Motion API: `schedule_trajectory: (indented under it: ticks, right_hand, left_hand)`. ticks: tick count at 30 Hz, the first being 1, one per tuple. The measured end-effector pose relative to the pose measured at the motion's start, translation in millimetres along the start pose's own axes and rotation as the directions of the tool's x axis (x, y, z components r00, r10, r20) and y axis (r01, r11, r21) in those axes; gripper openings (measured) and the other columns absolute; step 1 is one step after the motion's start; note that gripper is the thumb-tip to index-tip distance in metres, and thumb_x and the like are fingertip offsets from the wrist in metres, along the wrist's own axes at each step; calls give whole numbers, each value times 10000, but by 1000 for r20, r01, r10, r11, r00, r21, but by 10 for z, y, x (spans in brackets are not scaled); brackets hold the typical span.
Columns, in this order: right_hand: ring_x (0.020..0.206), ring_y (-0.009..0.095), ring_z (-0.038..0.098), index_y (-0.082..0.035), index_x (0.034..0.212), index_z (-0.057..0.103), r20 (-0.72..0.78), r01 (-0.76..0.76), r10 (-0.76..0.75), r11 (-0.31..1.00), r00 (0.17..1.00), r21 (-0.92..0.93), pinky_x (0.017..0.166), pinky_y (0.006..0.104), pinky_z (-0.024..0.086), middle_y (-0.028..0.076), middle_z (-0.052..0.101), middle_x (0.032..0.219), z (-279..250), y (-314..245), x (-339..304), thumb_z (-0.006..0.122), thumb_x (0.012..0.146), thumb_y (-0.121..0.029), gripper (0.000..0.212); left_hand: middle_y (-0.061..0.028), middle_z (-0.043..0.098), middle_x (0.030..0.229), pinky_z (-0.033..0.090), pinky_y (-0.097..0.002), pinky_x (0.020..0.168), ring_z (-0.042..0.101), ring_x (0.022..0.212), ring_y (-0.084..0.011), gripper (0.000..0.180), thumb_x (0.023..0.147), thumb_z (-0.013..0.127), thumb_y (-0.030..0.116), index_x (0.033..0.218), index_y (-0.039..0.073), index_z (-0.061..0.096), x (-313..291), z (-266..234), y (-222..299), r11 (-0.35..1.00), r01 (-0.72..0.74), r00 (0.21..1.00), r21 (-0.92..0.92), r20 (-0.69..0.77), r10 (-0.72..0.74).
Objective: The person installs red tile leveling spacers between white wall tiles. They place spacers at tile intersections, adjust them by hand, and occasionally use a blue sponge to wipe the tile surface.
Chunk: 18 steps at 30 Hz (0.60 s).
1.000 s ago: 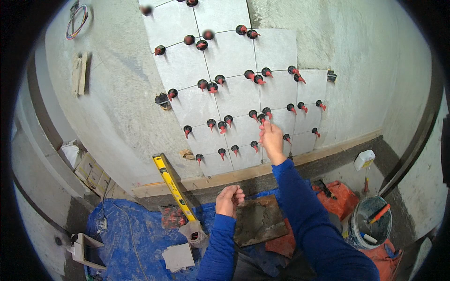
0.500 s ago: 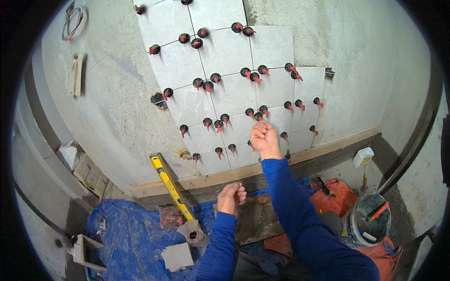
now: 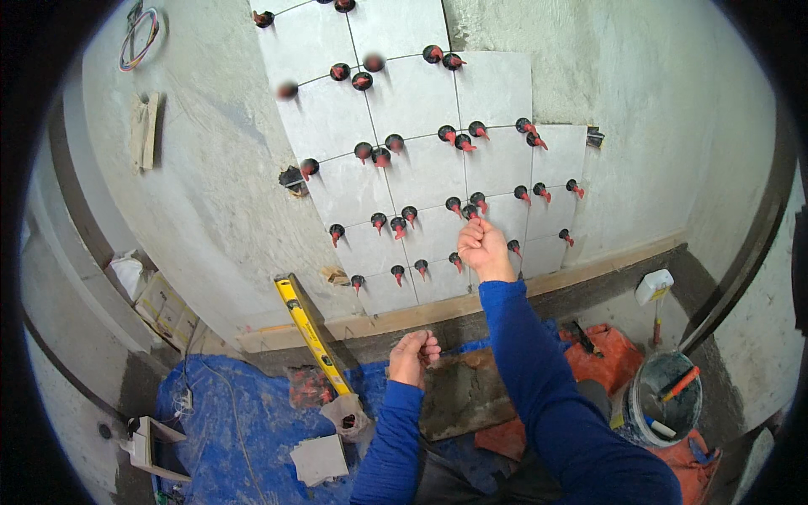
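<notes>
Light grey tiles (image 3: pixel 427 174) cover part of the wall ahead, with black and red tile levelling clips (image 3: pixel 397 225) along their joints. My right hand (image 3: pixel 485 247) reaches up to the wall, its thumb and fingers pinched on the red handle of one levelling clip (image 3: pixel 470 212) at a tile corner. Two more clips sit close beside that one. Lower and to the left, my left hand (image 3: pixel 411 357) hangs away from the wall with its fingers curled in; whether anything is inside them I cannot make out.
A yellow spirit level (image 3: pixel 313 335) leans against the wall at left, beside an open bag (image 3: pixel 345 415). Grey tile pieces (image 3: pixel 320 460) lie on a blue sheet (image 3: pixel 220 438). At right a bucket (image 3: pixel 661 396) holds tools with orange and white handles, near a white bottle (image 3: pixel 653 287).
My right hand stays at the same clip, its wrist slightly turned. The whole view has shifted a little; my left hand looks much the same.
</notes>
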State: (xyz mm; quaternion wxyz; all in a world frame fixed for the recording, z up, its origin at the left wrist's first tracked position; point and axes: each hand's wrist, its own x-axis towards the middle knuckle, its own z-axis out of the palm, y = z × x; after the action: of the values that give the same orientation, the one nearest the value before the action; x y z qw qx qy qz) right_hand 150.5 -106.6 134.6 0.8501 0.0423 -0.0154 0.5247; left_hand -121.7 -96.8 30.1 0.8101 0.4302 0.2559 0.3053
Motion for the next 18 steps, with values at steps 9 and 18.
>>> schedule_trajectory:
  ticks: [9,18]
  right_hand:
    - [469,83,388,-142,779,484,-56,125,-169,881,984,-457,390,238,291,-51,397,593,-241,126,-469,476,1054,-245,294]
    - [611,304,669,-47,1132,646,113,119,43,-491,993,-863,530,404,513,148,700,792,-561,697,-1342,593,1013,-313,296]
  left_hand:
    - [-62,689,911,547,-323,698,658,766,-170,258,1012,611,279,1070,32,657,-44,-13,42,999,-24,1000,29,-2,25]
    - [-135,655,1108,553,-463,942,654,1002,-262,335,1029,597,313,1208,29,593,17,109,-19,917,43,999,-397,42,-29]
